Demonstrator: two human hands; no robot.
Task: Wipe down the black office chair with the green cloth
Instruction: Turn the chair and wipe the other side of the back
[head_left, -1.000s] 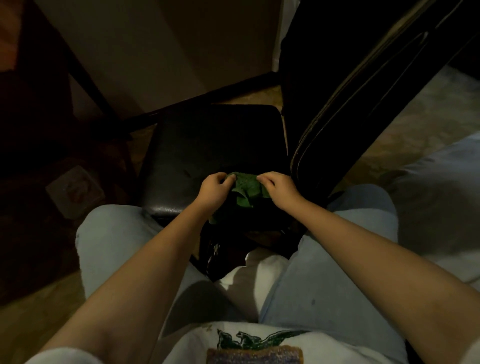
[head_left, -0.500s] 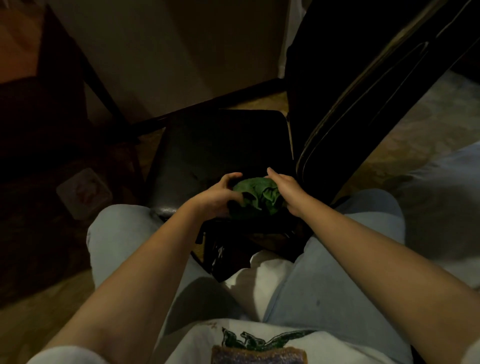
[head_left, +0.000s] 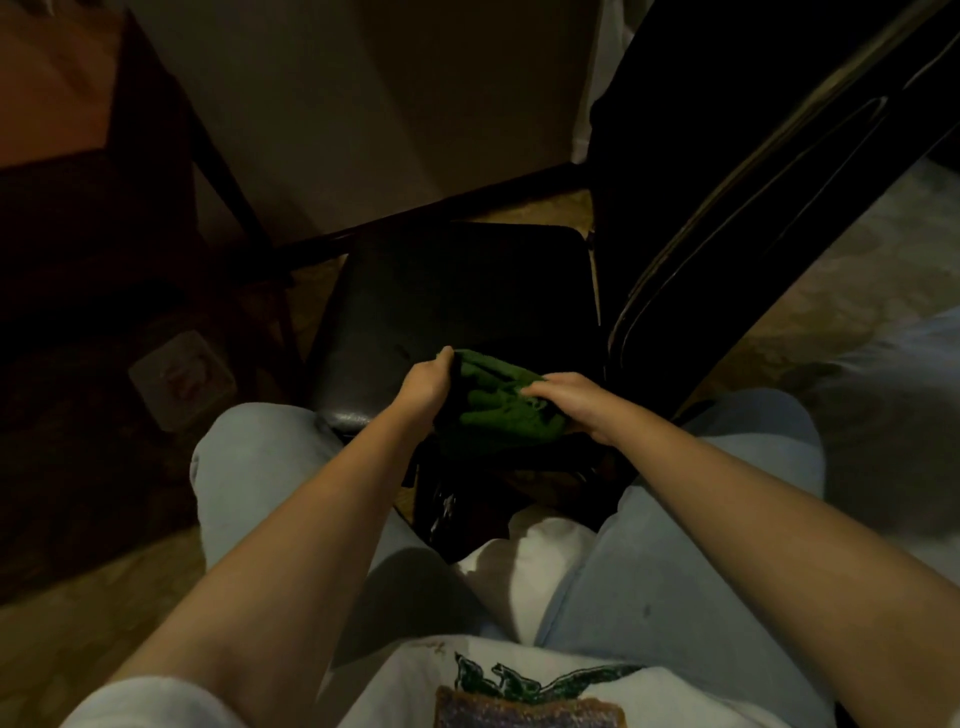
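Over the near edge of the chair's (head_left: 467, 280) seat (head_left: 415, 322), the green cloth (head_left: 498, 410) is bunched into creased folds between the two hands. Whether it touches the seat or is held just above it cannot be told in the dim light.

The left hand (head_left: 426, 384) grips the cloth's left edge. Its fingers (head_left: 445, 356) are curled round the fabric, knuckles toward the camera. The right hand (head_left: 576, 400) lies on the cloth's right side, back upward, with its fingers (head_left: 540, 388) reaching left across the top folds. Whether they pinch the fabric or only rest on it cannot be told, because the thumb is hidden. Both forearms are bare and run from the bottom corners toward the middle.

The seat is black and slightly glossy, with rounded corners. The backrest (head_left: 727, 208) rises at its right side, tilted up toward the top right corner, and a pale line runs along its edge. Dark parts of the chair's underside (head_left: 467, 499) show just below the cloth, between the knees.

The person sits close to the chair in light blue jeans, with the left knee (head_left: 249, 452) beside the seat's near left corner and the right knee (head_left: 753, 436) near the foot of the backrest. A white shirt (head_left: 415, 691) with a green print fills the bottom edge.

A pale wall (head_left: 389, 104) with a dark skirting stands behind the seat. Dark furniture (head_left: 104, 218) stands on the left, and a small pale square thing (head_left: 182, 376), too dim to identify, lies on the floor (head_left: 831, 291) near it.
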